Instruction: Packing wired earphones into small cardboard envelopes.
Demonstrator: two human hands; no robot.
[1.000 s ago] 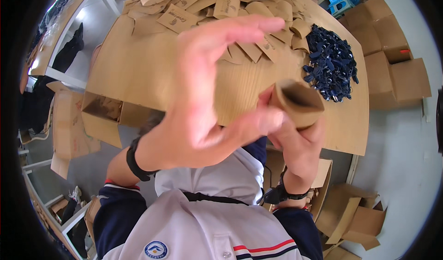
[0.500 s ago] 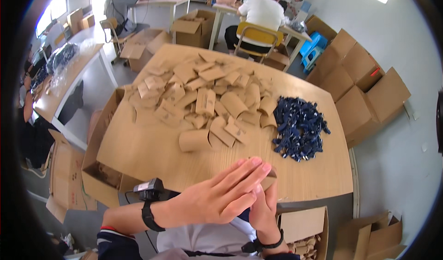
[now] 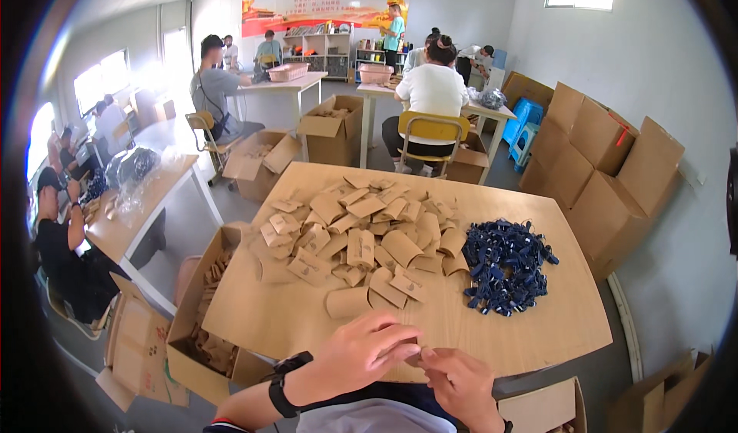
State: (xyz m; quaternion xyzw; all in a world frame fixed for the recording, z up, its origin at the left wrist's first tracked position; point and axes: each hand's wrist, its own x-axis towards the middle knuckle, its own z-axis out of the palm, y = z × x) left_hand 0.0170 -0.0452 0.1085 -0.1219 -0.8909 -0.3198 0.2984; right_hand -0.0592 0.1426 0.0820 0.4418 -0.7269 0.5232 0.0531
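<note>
My left hand (image 3: 360, 353) and my right hand (image 3: 460, 381) meet low in front of me, at the near edge of the table. Pinched between their fingertips is a brown kraft pillow box (image 3: 414, 360), mostly hidden by the fingers. Just beyond lies a wide heap of similar kraft pillow boxes (image 3: 361, 247), some puffed into shape, others looking flat. To the right of that heap sits a pile of small dark blue strap-like pieces (image 3: 507, 268) with whitish bits.
The wooden table (image 3: 277, 321) has an open carton (image 3: 184, 341) holding brown pieces at its left and another carton (image 3: 542, 408) at the near right. Large cartons (image 3: 592, 164) line the right wall. Several people sit at other tables; one in white (image 3: 434, 87) is straight ahead.
My view has lifted, showing more of the room. The hands have gone from palms pressed together around the box to a fingertip pinch, slightly apart.
</note>
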